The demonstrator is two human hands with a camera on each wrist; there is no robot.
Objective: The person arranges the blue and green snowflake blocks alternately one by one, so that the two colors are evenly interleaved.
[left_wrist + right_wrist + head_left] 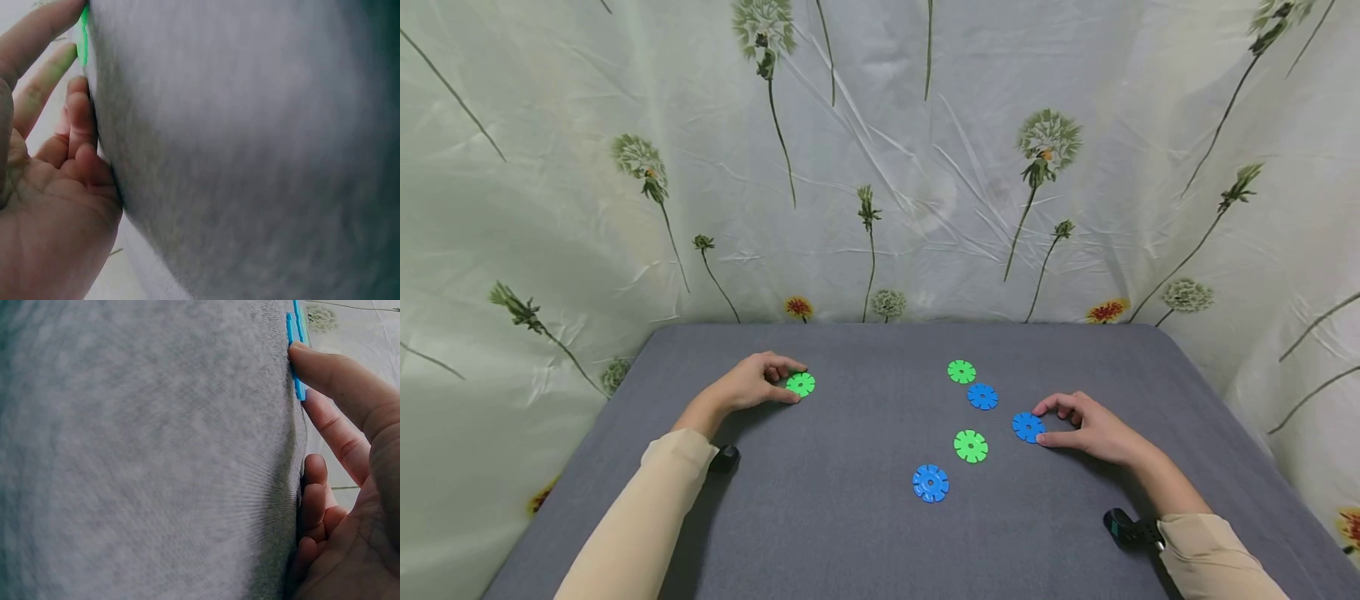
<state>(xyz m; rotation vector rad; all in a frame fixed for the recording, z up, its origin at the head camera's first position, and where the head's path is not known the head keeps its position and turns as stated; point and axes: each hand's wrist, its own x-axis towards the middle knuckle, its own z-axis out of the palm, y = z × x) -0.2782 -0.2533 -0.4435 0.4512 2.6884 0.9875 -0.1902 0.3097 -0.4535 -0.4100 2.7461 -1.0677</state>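
At the table's left, a green notched plastic disc (801, 384) lies between the thumb and index finger of my left hand (756, 383), which pinches it by its edges. The left wrist view shows only a thin green edge of this disc (84, 40) by the fingertips. On the other side, my right hand (1097, 429) pinches a blue notched disc (1027, 427) between thumb and index finger. In the right wrist view this blue disc (301, 392) appears edge-on, flat near the cloth. The other fingers of both hands are bent and hold nothing.
Between the hands lie two green discs, one farther back (961, 372) and one nearer (971, 447). Two blue discs lie there as well, one behind (982, 397) and one in front (930, 483). A dandelion-print curtain (955, 208) hangs behind the grey cloth-covered table (850, 533).
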